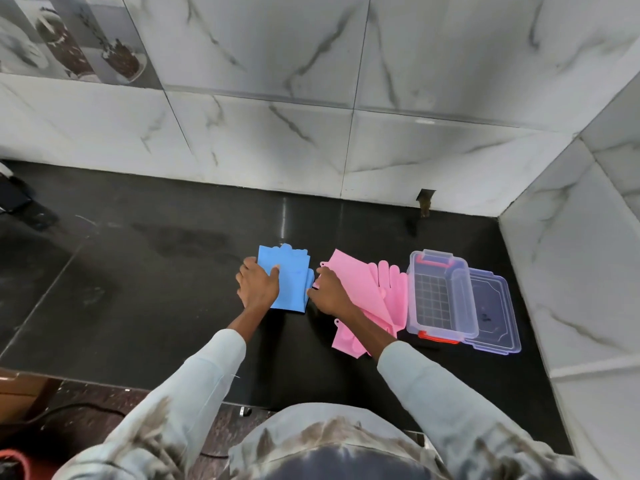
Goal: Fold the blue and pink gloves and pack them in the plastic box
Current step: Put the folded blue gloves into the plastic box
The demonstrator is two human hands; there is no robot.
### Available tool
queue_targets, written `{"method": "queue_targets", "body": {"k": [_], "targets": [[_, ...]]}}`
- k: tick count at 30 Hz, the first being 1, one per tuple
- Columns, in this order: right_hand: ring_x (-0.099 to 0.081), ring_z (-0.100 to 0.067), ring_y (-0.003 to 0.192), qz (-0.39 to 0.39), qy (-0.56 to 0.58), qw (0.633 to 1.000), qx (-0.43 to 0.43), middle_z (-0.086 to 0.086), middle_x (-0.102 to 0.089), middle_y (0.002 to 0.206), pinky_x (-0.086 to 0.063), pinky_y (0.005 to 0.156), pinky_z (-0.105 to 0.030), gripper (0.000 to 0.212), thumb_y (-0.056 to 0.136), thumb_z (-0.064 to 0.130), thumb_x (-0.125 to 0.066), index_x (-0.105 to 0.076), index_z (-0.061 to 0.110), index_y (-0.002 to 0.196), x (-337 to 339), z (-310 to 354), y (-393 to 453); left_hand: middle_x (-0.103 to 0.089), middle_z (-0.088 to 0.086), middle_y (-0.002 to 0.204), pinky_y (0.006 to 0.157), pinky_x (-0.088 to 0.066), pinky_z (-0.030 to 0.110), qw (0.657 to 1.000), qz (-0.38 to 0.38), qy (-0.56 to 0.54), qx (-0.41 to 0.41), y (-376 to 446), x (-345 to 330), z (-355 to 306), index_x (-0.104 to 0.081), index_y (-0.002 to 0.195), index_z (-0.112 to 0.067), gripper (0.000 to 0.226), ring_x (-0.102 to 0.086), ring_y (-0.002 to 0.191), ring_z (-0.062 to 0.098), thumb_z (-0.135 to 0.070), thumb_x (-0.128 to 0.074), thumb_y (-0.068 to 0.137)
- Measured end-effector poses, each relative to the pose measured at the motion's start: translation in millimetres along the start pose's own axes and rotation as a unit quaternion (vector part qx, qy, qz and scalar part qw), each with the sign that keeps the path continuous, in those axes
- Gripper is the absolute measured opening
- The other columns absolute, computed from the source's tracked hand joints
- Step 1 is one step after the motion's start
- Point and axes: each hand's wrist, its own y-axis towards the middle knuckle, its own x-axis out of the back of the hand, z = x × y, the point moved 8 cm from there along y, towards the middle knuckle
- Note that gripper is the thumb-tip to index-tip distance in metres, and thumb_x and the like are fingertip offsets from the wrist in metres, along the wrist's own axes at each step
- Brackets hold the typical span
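The black counter (145,271) meets marble wall tiles (277,140) at 12 o'clock. At 3 o'clock from the hands the clear plastic box (438,296) stands open, its lid (495,313) lying beside it. The pink gloves (377,292) lie unfolded between the box and the folded blue gloves (294,275). The left hand (258,284) presses flat on the blue gloves, fingers spread. The right hand (329,289) rests on the pink gloves' edge, fingers loosely curled, gripping nothing clearly.
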Motion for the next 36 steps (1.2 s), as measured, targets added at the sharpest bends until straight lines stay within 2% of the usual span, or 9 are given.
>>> {"method": "queue_targets", "body": {"k": [5, 9, 12, 18, 23, 27, 31, 33, 36], "targets": [[-0.065, -0.028, 0.121, 0.035, 0.044, 0.997, -0.057, -0.015, -0.061, 0.135, -0.058, 0.1, -0.038, 0.044, 0.099, 0.017, -0.066, -0.051, 0.002, 0.138, -19, 3, 6, -0.049, 0.018, 0.154, 0.117, -0.048, 0.053, 0.999, 0.025, -0.018, 0.02, 17, 3, 12, -0.047, 0.151, 0.0, 0.063, -0.052, 0.143, 0.038, -0.042, -0.062, 0.106], [-0.06, -0.028, 0.131, 0.042, 0.154, 0.98, -0.118, -0.014, -0.054, 0.146, -0.056, 0.107, -0.041, 0.058, 0.102, 0.023, -0.065, -0.039, 0.002, 0.149, -25, 1, 6, -0.065, 0.013, 0.106, 0.094, -0.054, 0.04, 0.978, 0.102, -0.155, 0.093, 30, -5, 24, -0.063, 0.102, -0.001, 0.054, -0.065, 0.105, 0.03, -0.055, -0.066, 0.101], [-0.059, -0.028, 0.133, 0.037, 0.216, 0.966, -0.136, -0.013, -0.052, 0.147, -0.055, 0.108, -0.044, 0.063, 0.102, 0.023, -0.066, -0.035, 0.001, 0.152, -28, -1, 4, -0.073, 0.018, 0.126, 0.11, -0.058, 0.049, 0.95, 0.163, -0.234, 0.124, 27, -13, 21, -0.066, 0.129, 0.003, 0.063, -0.073, 0.12, 0.036, -0.051, -0.072, 0.099], [-0.061, -0.03, 0.135, 0.076, 0.363, 0.922, -0.111, -0.009, -0.06, 0.149, -0.053, 0.112, -0.048, 0.05, 0.105, 0.027, -0.064, -0.049, 0.01, 0.15, -27, 0, -6, -0.074, 0.025, 0.134, 0.11, -0.057, 0.057, 0.886, 0.253, -0.374, 0.104, 13, -17, -3, -0.067, 0.14, 0.003, 0.051, -0.073, 0.114, 0.042, -0.028, -0.075, 0.099], [-0.057, -0.031, 0.139, 0.13, 0.503, 0.852, -0.07, -0.006, -0.059, 0.151, -0.043, 0.12, -0.055, 0.054, 0.105, 0.038, -0.06, -0.044, 0.02, 0.153, 8, -7, -18, -0.081, 0.014, 0.118, 0.078, -0.068, 0.045, 0.795, 0.386, -0.459, 0.093, -8, -33, -44, -0.066, 0.135, -0.013, 0.036, -0.083, 0.095, 0.03, -0.033, -0.061, 0.106], [-0.058, -0.037, 0.139, 0.106, 0.59, 0.8, -0.005, -0.013, -0.063, 0.147, -0.042, 0.119, -0.059, 0.049, 0.109, 0.035, -0.053, -0.049, 0.014, 0.153, 58, -23, -19, -0.075, 0.017, 0.129, 0.09, -0.066, 0.05, 0.781, 0.427, -0.451, 0.064, -28, -65, -82, -0.064, 0.141, -0.012, 0.041, -0.078, 0.107, 0.033, -0.032, -0.062, 0.105], [-0.064, -0.041, 0.131, -0.025, 0.481, 0.876, -0.009, -0.019, -0.068, 0.138, -0.049, 0.113, -0.059, 0.047, 0.106, 0.028, -0.061, -0.056, 0.002, 0.144, 132, -66, -28, -0.078, 0.017, 0.127, 0.092, -0.065, 0.05, 0.784, 0.438, -0.44, 0.016, -55, -109, -127, -0.069, 0.134, -0.011, 0.034, -0.08, 0.109, 0.033, -0.028, -0.063, 0.106], [-0.068, -0.04, 0.126, -0.049, 0.409, 0.911, -0.012, -0.02, -0.07, 0.135, -0.052, 0.11, -0.057, 0.045, 0.104, 0.025, -0.065, -0.057, 0.0, 0.14, 162, -89, -35, -0.076, 0.016, 0.133, 0.1, -0.062, 0.051, 0.825, 0.404, -0.394, -0.013, -62, -128, -143, -0.067, 0.14, -0.009, 0.041, -0.073, 0.122, 0.037, -0.029, -0.067, 0.105], [-0.069, -0.037, 0.118, -0.061, 0.342, 0.937, -0.032, -0.024, -0.067, 0.136, -0.052, 0.111, -0.056, 0.043, 0.104, 0.02, -0.065, -0.057, -0.004, 0.139, 202, -133, -48, -0.078, 0.008, 0.126, 0.079, -0.062, 0.035, 0.875, 0.377, -0.295, -0.072, -81, -155, -170, -0.066, 0.141, -0.012, 0.044, -0.074, 0.109, 0.028, -0.032, -0.072, 0.102]]}}
